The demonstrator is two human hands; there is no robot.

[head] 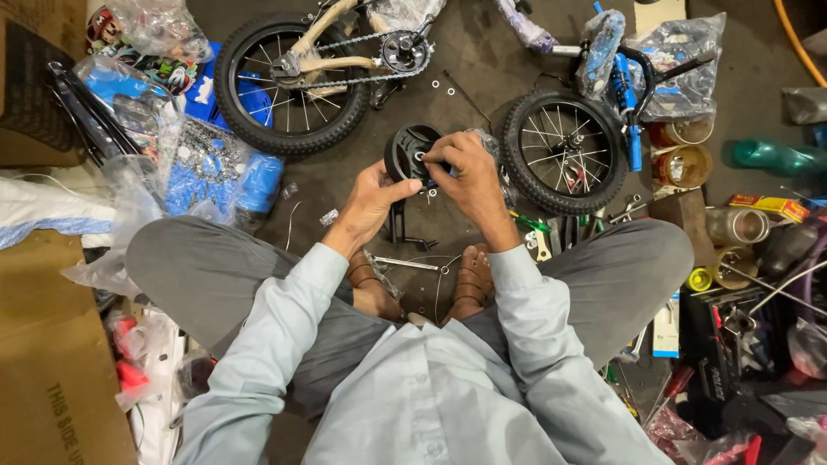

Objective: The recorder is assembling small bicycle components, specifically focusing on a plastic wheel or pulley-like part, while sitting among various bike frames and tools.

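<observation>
Head view: left hand [372,205] and right hand [465,176] both grip small black wheel [408,152], bike wheels [564,153] flanking, spanners [541,245] underneath.

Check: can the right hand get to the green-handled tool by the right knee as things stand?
Probably yes, once freed. The right hand is on the small black wheel; the green-handled tool lies uncovered on the floor just beside that forearm.

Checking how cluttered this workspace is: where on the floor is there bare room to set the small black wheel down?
The barest patch is dark floor between the chain wheel and the front wheel, with only washers. Both the left hand and right hand hold the small black wheel. It is crowded at the tools on the right and the plastic bags on the left.
</observation>
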